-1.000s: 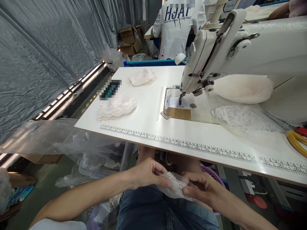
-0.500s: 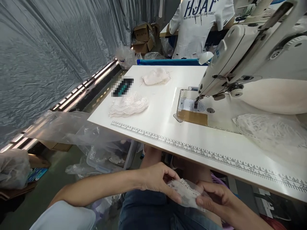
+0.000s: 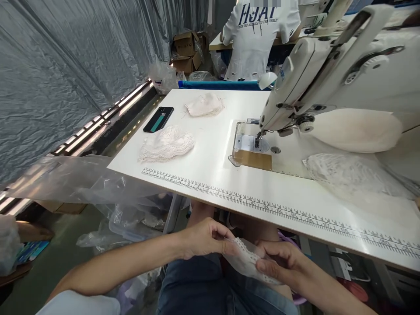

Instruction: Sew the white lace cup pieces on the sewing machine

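Observation:
Over my lap, a small piece of sheer white lace fabric (image 3: 244, 258) with a scalloped, beaded-looking edge is stretched between my hands. My left hand (image 3: 213, 238) pinches its left end between thumb and fingers. The right end is gripped by my right hand (image 3: 278, 262), thumb on top and fingers curled behind. Part of the fabric is hidden by the fingers. Above my hands lies the front edge of the white sewing table (image 3: 210, 175), marked with a printed ruler.
A sewing machine (image 3: 295, 87) stands on the table's right, with white lace (image 3: 348, 173) beside it. Farther left lie a lace pile (image 3: 167, 144), a pale fabric stack (image 3: 205, 105) and a phone (image 3: 159, 119). Plastic bags (image 3: 121, 214) hang below left. A co-worker (image 3: 252, 39) sits beyond.
My left fingers have closed into a tighter pinch, and the lace edge is pulled straighter between my hands. The whole view has shifted slightly to the right.

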Motion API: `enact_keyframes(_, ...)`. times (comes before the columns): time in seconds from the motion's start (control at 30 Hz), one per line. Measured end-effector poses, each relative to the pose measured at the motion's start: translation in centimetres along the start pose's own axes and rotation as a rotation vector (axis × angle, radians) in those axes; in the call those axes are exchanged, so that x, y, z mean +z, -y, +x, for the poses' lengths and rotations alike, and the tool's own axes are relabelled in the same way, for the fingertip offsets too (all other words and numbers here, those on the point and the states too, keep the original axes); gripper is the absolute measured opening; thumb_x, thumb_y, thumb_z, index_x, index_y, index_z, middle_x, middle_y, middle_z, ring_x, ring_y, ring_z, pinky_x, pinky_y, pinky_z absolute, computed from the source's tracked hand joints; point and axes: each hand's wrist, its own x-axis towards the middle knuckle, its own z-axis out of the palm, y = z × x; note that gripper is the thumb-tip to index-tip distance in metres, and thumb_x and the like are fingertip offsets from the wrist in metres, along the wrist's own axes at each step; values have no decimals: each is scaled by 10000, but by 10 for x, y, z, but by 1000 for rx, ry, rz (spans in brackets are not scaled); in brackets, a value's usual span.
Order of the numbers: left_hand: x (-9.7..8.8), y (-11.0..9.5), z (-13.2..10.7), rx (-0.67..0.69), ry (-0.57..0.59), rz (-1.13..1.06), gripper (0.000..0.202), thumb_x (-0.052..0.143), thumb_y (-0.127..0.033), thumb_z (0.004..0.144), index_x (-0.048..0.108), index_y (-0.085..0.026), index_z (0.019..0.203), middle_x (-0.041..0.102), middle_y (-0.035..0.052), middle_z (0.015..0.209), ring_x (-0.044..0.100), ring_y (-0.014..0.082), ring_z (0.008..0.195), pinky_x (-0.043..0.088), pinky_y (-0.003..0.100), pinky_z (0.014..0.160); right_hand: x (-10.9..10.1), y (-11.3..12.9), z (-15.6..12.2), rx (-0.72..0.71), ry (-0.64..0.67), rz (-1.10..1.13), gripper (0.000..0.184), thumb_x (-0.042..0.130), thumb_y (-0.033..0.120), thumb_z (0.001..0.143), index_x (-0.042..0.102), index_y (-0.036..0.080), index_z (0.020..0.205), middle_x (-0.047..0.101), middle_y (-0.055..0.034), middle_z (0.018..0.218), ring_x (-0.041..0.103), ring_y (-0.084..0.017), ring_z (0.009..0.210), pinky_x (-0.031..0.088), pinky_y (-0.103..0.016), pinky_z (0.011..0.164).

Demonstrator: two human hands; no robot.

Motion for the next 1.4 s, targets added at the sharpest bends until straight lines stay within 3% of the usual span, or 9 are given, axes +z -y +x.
enact_keyframes(0.13, 3, -2, 3, -25, 47, -11, 362, 838, -340, 535, 700, -116, 784, 630, 4, 729, 529, 97, 675, 421, 237, 711, 1, 5, -2, 44, -12, 32, 384, 640, 532, 753, 555, 168, 665, 394, 48, 583, 289, -53, 474, 195, -182, 378)
enact_keyframes(0.27, 10, -5, 7, -54, -10, 19, 372, 847, -354, 500, 701, -107, 737, 612, -4, 664, 508, 92, 621, 408, 229, 651, 0, 6, -3, 65, -5, 27, 379, 645, 532, 748, 564, 165, 694, 411, 46, 599, 293, -54, 482, 191, -185, 381)
enact_keyframes(0.4, 15, -13, 5, -47, -65, 91, 362, 834, -374, 510, 706, -94, 700, 578, -11, 603, 472, 81, 579, 378, 213, 596, -1, 9, -4, 7, 13, 9, 393, 636, 534, 759, 546, 160, 674, 405, 44, 588, 333, -75, 543, 254, -196, 457)
enact_keyframes(0.87, 27, -29, 2, 2, -24, 148, 221, 763, -272, 594, 676, -103, 706, 583, -11, 627, 497, 89, 602, 403, 210, 609, -7, 0, -13, -77, 97, 101, 347, 595, 483, 820, 487, 168, 721, 335, 65, 601, 271, -75, 547, 196, -224, 499)
enact_keyframes(1.0, 26, -32, 3, 11, 4, 75, 286, 787, -282, 571, 685, -103, 771, 624, 19, 706, 543, 111, 660, 435, 234, 657, -10, -3, -16, -141, 112, 66, 273, 636, 402, 809, 530, 158, 747, 400, 52, 654, 320, -75, 577, 250, -211, 522)
enact_keyframes(1.17, 26, -30, 2, -91, -37, -15, 350, 833, -317, 495, 660, -95, 704, 626, 20, 627, 569, 121, 582, 457, 242, 588, -16, 3, -25, -241, 63, -100, 240, 628, 386, 816, 609, 159, 741, 489, 19, 708, 429, -104, 647, 356, -226, 606)
enact_keyframes(1.27, 29, -32, -1, -66, -7, -87, 346, 844, -316, 477, 636, -98, 646, 622, 11, 592, 561, 100, 534, 454, 213, 547, -20, 8, -34, -330, 153, -125, 291, 581, 429, 846, 644, 170, 729, 518, 7, 676, 481, -109, 624, 395, -224, 589)
enact_keyframes(1.33, 32, -36, -2, -49, 55, -118, 344, 847, -318, 474, 637, -98, 637, 618, 4, 578, 551, 85, 515, 447, 194, 529, -20, 8, -37, -421, 91, -142, 251, 548, 431, 869, 665, 209, 884, 579, -13, 749, 538, -123, 658, 438, -224, 598)
enact_keyframes(1.4, 34, -41, -1, -51, 134, -113, 348, 851, -312, 473, 656, -100, 669, 630, 3, 601, 565, 87, 535, 458, 193, 545, -17, 6, -34, -562, -128, -246, 242, 533, 332, 894, 582, 283, 1126, 605, -34, 917, 579, -150, 802, 479, -245, 680)
